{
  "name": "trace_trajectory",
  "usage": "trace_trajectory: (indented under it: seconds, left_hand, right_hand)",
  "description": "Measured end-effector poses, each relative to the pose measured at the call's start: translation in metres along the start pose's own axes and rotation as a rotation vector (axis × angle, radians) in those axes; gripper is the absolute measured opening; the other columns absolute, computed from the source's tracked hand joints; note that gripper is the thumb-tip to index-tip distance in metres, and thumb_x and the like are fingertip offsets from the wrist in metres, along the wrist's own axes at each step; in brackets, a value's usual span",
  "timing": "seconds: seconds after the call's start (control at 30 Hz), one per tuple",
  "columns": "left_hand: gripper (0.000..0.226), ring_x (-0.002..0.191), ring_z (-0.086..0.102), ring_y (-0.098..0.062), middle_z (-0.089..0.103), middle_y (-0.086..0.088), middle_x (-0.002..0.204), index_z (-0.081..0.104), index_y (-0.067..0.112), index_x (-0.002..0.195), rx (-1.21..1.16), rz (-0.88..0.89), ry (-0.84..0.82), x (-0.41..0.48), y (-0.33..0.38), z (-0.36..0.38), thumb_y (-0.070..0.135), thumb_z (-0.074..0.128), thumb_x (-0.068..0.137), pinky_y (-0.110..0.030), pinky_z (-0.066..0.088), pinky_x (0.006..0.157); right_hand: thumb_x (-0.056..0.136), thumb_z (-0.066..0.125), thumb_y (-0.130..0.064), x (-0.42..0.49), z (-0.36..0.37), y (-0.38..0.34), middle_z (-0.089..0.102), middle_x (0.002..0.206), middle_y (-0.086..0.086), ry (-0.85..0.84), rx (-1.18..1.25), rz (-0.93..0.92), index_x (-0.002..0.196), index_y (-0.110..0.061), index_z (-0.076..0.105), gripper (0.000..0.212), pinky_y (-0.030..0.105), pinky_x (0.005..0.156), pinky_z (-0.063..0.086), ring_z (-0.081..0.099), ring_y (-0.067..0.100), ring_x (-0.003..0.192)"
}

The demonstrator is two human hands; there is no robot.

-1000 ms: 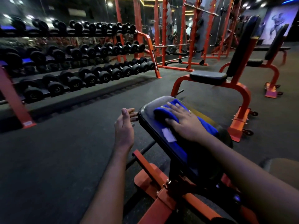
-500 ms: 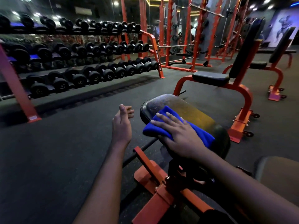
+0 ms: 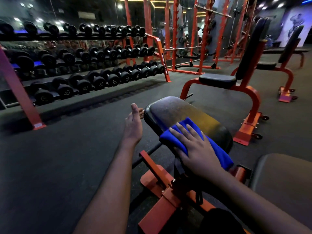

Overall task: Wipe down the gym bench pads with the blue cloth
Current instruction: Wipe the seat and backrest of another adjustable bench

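Right grip (image 3: 197, 152), flat on blue cloth (image 3: 168, 141), dragged it nearward along pad (image 3: 173, 108), far end likely done; left grip (image 3: 133, 125) idle, open.

Single head-worn wide-angle view, facing forward and down, close over bench pad (image 3: 179, 114), gym floor (image 3: 67, 157) beyond

Glossy padded bench pad (image 3: 177, 112) (scuffed); soft blue cloth (image 3: 175, 139); painted-metal frame (image 3: 253, 98).
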State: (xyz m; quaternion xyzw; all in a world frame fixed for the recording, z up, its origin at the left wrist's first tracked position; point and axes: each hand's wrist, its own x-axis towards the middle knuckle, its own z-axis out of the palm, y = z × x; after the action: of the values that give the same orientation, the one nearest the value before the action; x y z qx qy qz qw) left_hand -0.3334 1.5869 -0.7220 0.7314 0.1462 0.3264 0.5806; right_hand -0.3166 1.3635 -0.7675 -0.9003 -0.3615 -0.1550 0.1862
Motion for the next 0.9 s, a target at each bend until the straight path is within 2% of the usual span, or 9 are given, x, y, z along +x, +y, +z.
trace_trajectory:
  seconds: [0.07, 0.13, 0.23, 0.33, 0.5, 0.63, 0.77, 0.83, 0.9]
  left_hand:
    - [0.082, 0.108, 0.064, -0.014, 0.068, -0.003, 0.117, 0.062, 0.019, 0.12, -0.035, -0.015, -0.007, 0.002, 0.0, 0.001, 0.075, 0.012, 0.087, -0.044, 0.045, 0.103]
    - [0.088, 0.111, 0.062, -0.015, 0.063, -0.008, 0.129, 0.055, 0.011, 0.133, -0.089, -0.062, -0.034, 0.004, -0.003, -0.001, 0.074, 0.011, 0.089, -0.036, 0.046, 0.096]
    - [0.075, 0.117, 0.058, -0.015, 0.059, -0.008, 0.136, 0.047, 0.009, 0.14, -0.15, -0.106, -0.084, 0.006, -0.005, -0.007, 0.059, 0.009, 0.098, -0.033, 0.042, 0.097]
    - [0.069, 0.113, 0.06, -0.014, 0.061, -0.007, 0.132, 0.05, 0.013, 0.135, -0.152, -0.095, -0.086, 0.005, -0.007, -0.008, 0.057, 0.009, 0.101, -0.035, 0.041, 0.099]
    - [0.067, 0.102, 0.067, -0.012, 0.07, 0.0, 0.109, 0.063, 0.024, 0.111, -0.075, 0.007, 0.025, 0.003, -0.017, -0.009, 0.066, 0.016, 0.088, -0.037, 0.047, 0.095]
    - [0.067, 0.104, 0.066, -0.014, 0.07, -0.005, 0.113, 0.063, 0.019, 0.117, -0.061, 0.034, 0.113, 0.01, -0.023, -0.008, 0.06, 0.016, 0.094, -0.042, 0.046, 0.102]
    - [0.064, 0.108, 0.064, -0.021, 0.068, -0.011, 0.119, 0.061, 0.01, 0.126, -0.038, 0.024, 0.226, 0.011, -0.017, 0.0, 0.05, 0.016, 0.103, -0.045, 0.045, 0.102]
    - [0.062, 0.11, 0.064, -0.022, 0.067, -0.012, 0.121, 0.06, 0.008, 0.128, -0.022, 0.028, 0.221, 0.009, -0.012, 0.005, 0.045, 0.015, 0.105, -0.046, 0.044, 0.102]
    - [0.064, 0.109, 0.064, -0.022, 0.067, -0.013, 0.12, 0.059, 0.008, 0.127, -0.02, 0.027, 0.218, 0.006, -0.012, 0.009, 0.048, 0.015, 0.104, -0.043, 0.044, 0.102]
  right_hand:
    - [0.091, 0.02, -0.067, -0.01, 0.003, 0.001, 0.009, 0.162, -0.027, 0.009, -0.022, 0.044, 0.15, -0.056, 0.013, 0.06, 0.045, 0.121, 0.01, 0.001, 0.004, 0.151]
    - [0.091, 0.022, -0.065, 0.017, 0.003, -0.005, 0.012, 0.162, -0.024, -0.003, -0.035, 0.076, 0.15, -0.054, 0.017, 0.06, 0.048, 0.121, 0.013, 0.003, 0.007, 0.152]
    - [0.098, 0.033, -0.058, 0.088, 0.003, -0.017, 0.012, 0.163, -0.022, -0.064, 0.03, 0.118, 0.151, -0.05, 0.021, 0.055, 0.051, 0.12, 0.009, 0.003, 0.009, 0.152]
    - [0.099, 0.033, -0.057, 0.109, 0.003, -0.02, 0.01, 0.164, -0.02, -0.098, 0.05, 0.125, 0.152, -0.049, 0.02, 0.055, 0.05, 0.121, 0.004, 0.001, 0.009, 0.152]
    - [0.096, 0.027, -0.062, 0.062, 0.006, -0.019, 0.005, 0.164, -0.021, -0.028, -0.057, 0.04, 0.153, -0.049, 0.013, 0.061, 0.05, 0.122, 0.005, 0.001, 0.01, 0.152]
    - [0.098, 0.033, -0.059, 0.119, 0.009, -0.028, 0.005, 0.164, -0.018, -0.067, -0.031, 0.077, 0.153, -0.047, 0.017, 0.059, 0.054, 0.12, 0.005, -0.001, 0.013, 0.153]
    - [0.097, 0.031, -0.06, 0.183, 0.009, -0.03, 0.007, 0.165, -0.015, -0.158, 0.057, 0.152, 0.153, -0.043, 0.023, 0.059, 0.054, 0.12, 0.003, -0.002, 0.012, 0.152]
    - [0.097, 0.031, -0.061, 0.189, 0.01, -0.03, 0.007, 0.165, -0.015, -0.168, 0.071, 0.177, 0.153, -0.04, 0.024, 0.06, 0.054, 0.12, 0.002, -0.003, 0.011, 0.152]
    - [0.096, 0.032, -0.063, 0.173, 0.01, -0.031, 0.005, 0.165, -0.015, -0.135, 0.061, 0.155, 0.154, -0.042, 0.021, 0.062, 0.054, 0.12, 0.0, -0.003, 0.012, 0.152]
